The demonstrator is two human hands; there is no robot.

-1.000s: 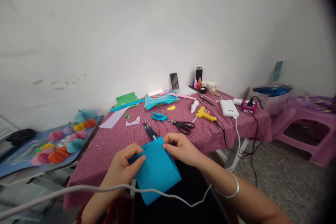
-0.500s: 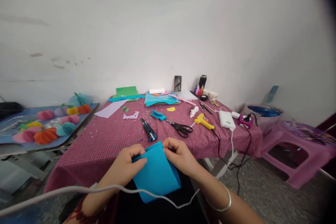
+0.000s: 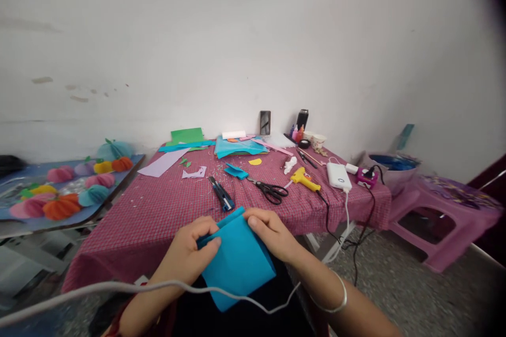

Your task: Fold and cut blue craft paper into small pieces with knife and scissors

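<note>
A folded sheet of blue paper (image 3: 239,263) is held between both hands over my lap, its layers overlapping. My left hand (image 3: 193,245) grips the left edge, thumb on the front face and fingers behind. At the top right corner my right hand (image 3: 271,231) pinches the fold, thumb on top. Just beyond the paper lie a blue utility knife (image 3: 222,195) and black-handled scissors (image 3: 271,189). A small folded blue piece (image 3: 236,171) rests by the scissors' tips.
A yellow glue gun (image 3: 305,179) and a white power bank (image 3: 338,176) lie on the checked tablecloth (image 3: 158,216). Paper pumpkins (image 3: 61,206) cover the left table. A white cable (image 3: 158,285) crosses in front of my forearms. A pink stool (image 3: 435,221) stands at right.
My right thumb has shifted up along the paper's corner, and the fold at the right looks flatter. The view has moved slightly. The left hand keeps its grip.
</note>
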